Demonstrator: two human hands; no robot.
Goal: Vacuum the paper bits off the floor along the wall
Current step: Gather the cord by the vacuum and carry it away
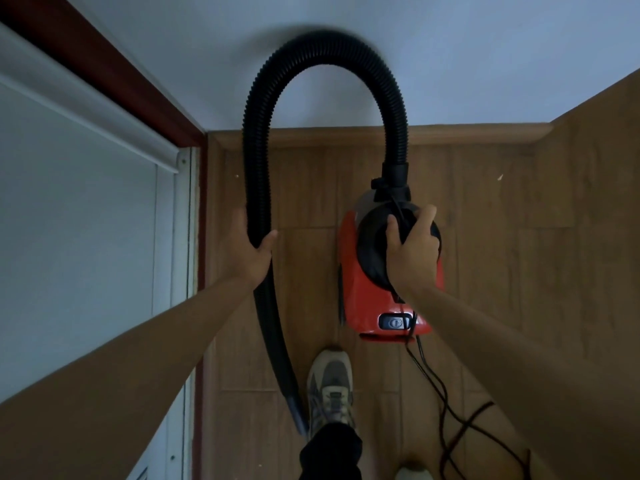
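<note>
The right hand (414, 251) is curled round the black top handle of the red vacuum (349, 275). The vacuum's long axis runs from the person towards the wall (467, 46), with the hose socket leading and the switch end nearest the body. Left of the vacuum, the left hand (254, 244) grips the black ribbed hose (325, 53). The hose arches up from the socket and drops back to a nozzle (298, 410) pointing down beside a grey shoe (330, 382). A black cord (446, 403) trails behind the vacuum over the wooden floor (502, 271). Beyond the vacuum, near the baseboard (450, 131), lie two pale paper bits (499, 177), one on each side.
</note>
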